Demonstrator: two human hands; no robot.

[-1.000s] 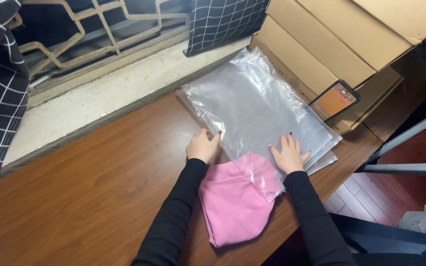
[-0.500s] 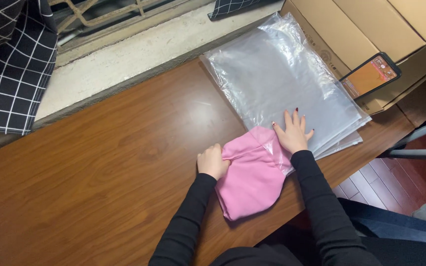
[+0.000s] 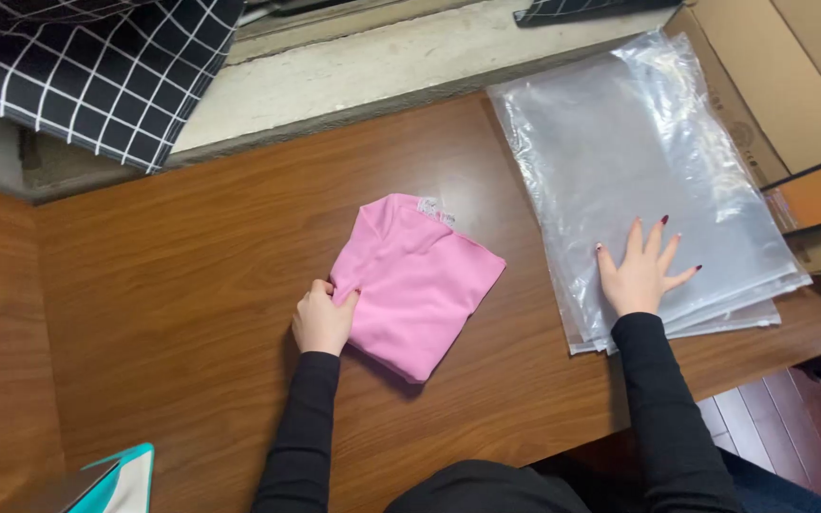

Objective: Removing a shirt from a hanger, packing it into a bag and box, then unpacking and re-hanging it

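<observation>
Gripping pink folded garment (image 3: 418, 281) at near-left edge, left hand (image 3: 323, 318) fingers curled shut; right hand (image 3: 640, 276) splayed flat, holding nothing, on clear bag stack (image 3: 639, 171). Advised: keep fold pinched, steady top bag.

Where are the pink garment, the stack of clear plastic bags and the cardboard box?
pink garment (image 3: 420, 280): head view, middle of the folded cloth.
clear plastic bags (image 3: 620, 157): head view, top sheet's centre.
cardboard box (image 3: 791, 66): head view, its flap.
</observation>
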